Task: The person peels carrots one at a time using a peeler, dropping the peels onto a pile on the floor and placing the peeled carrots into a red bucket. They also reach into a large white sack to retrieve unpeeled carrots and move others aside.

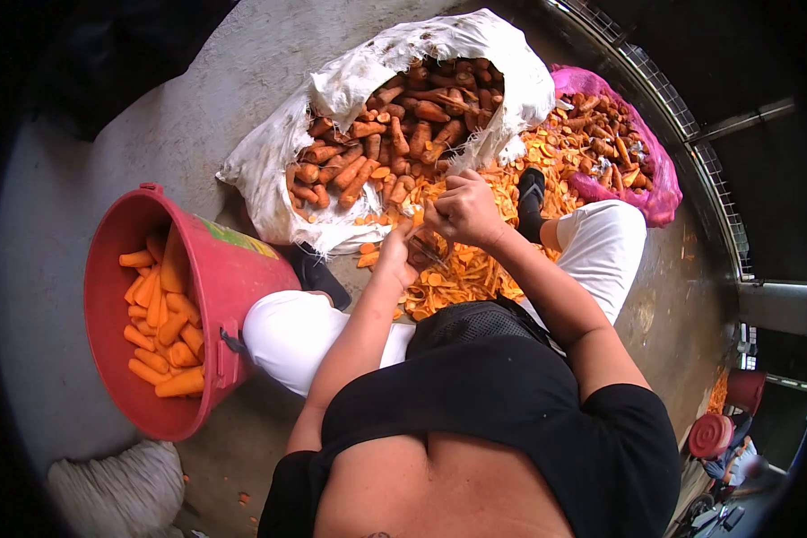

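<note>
Head view: the person sits on a concrete floor (179,125) with knees apart, both forearms reaching forward to meet over a heap of orange peelings (475,269). The left hand (396,253) is closed, its fingers wrapped round the lower end of a carrot (418,218). Only a short orange stretch of the carrot shows, in the narrow space between the two hands. The right hand (464,211) sits just above and to the right of it, fingers curled tight into a fist against the carrot's upper end. A thin pale sliver shows just under this hand, but what the fist itself holds cannot be told.

Just beyond the hands lies a white sack (359,72), its mouth rolled open and full of unpeeled carrots (403,125). To its right, touching the peelings, is a pink net bag (656,184) with more scraps. A black sandal (531,193) rests near the right hand. Beside the left knee a red bucket (108,242) leans tilted, with peeled carrots (161,332) inside.
</note>
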Tool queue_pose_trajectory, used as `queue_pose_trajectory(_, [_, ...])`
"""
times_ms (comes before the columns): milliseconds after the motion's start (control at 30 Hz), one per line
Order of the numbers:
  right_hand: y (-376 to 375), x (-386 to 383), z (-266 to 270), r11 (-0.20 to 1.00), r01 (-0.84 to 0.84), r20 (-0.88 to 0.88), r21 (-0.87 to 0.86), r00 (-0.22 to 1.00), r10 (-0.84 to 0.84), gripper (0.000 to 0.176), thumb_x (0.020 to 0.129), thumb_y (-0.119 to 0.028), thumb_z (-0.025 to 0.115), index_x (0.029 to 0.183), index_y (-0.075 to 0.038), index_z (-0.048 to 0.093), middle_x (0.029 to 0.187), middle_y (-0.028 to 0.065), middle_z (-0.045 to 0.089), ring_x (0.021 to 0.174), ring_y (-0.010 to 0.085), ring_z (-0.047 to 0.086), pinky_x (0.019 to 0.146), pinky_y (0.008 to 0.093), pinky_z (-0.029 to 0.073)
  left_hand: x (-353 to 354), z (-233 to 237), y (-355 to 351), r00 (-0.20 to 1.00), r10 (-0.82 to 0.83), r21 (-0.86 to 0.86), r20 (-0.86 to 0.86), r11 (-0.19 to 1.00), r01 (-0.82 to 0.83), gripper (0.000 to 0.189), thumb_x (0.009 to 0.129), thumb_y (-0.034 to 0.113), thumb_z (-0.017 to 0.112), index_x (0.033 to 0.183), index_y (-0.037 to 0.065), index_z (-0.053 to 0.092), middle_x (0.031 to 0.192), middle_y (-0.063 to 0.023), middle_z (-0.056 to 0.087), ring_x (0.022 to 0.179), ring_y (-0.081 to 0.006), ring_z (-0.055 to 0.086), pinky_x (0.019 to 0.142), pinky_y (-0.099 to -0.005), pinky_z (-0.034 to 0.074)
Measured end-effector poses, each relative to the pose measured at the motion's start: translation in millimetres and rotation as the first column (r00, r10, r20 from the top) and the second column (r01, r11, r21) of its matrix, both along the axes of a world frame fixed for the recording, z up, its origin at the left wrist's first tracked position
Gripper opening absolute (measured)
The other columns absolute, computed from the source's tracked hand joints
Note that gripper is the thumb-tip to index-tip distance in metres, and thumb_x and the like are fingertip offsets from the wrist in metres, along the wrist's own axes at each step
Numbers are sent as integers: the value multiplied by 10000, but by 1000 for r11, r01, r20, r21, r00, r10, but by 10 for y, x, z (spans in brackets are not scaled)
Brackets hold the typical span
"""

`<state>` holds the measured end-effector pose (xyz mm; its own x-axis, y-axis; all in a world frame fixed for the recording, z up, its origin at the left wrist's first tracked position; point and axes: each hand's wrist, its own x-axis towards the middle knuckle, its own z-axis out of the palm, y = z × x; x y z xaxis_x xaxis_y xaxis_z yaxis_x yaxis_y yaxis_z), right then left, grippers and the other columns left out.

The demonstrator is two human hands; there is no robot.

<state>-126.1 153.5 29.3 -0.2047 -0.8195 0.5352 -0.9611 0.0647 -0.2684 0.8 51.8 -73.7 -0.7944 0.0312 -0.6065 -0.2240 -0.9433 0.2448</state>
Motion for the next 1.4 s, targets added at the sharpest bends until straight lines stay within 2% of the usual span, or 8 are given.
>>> queue_pose_trajectory(533, [-54,-89,-218,999,-49,162,10,986,47,347,747,-153,604,421,-113,489,442,26,491,489,184,447,578,331,396,41,354,63,999,26,-174,-38,984,-32,299,944,328,464,1026,60,567,835,-67,643,666,-182,637,509,-309,522])
queue_pose_trajectory(633, [-17,-488,-368,990,125,158,63,978,-133,327,756,-248,609,455,-121,600,477,10,551,524,146,493,608,317,426,122,537,117,997,-57,-238,-59,970,41,351,957,366,456,1068,42,535,800,-86,616,624,-180,610,448,-300,485])
queue_pose_trajectory(700, [75,-737,-304,905,183,-44,384,983,-180,325,794,-305,581,517,-162,673,471,-2,563,528,113,533,691,318,467,166,609,125,983,-114,-210,-146,974,82,356,960,366,452,1102,47,524,816,-94,618,643,-174,617,462,-295,496])
queue_pose_trajectory(767, [203,-941,-555,952,228,-23,206,973,-228,333,777,-277,571,496,-109,634,417,52,496,513,188,544,696,361,470,176,638,77,974,-133,-188,-182,977,98,379,962,376,445,1139,49,519,829,-98,622,653,-173,622,483,-288,505])
queue_pose_trajectory(967, [301,-847,-360,763,532,136,366,781,-610,410,836,-346,530,546,-94,673,452,24,572,425,176,577,527,317,503,82,683,14,983,-68,-121,-173,992,48,453,954,425,439,1217,64,517,851,-87,631,682,-172,628,548,-294,526])
queue_pose_trajectory(1033, [285,-645,-195,789,404,380,464,713,-589,330,856,-311,535,635,-152,722,492,6,599,418,112,535,498,319,479,33,563,-15,987,-55,-84,-154,996,43,460,947,437,450,1207,64,525,843,-81,627,681,-170,623,565,-298,527])
queue_pose_trajectory(1167, [185,-155,-36,965,251,218,73,940,-261,270,801,-251,621,558,-156,690,432,-37,498,501,112,440,582,301,415,-64,603,56,993,103,-47,51,994,-101,352,942,384,463,1076,82,583,814,-39,615,646,-162,606,571,-296,524])
queue_pose_trajectory(1400, [10,29,27,996,67,-10,56,998,-67,320,713,-210,659,429,-121,541,441,4,498,490,182,466,560,330,364,-53,319,53,984,120,51,130,990,-128,209,904,274,539,974,86,597,780,-12,629,698,-149,634,640,-326,552])
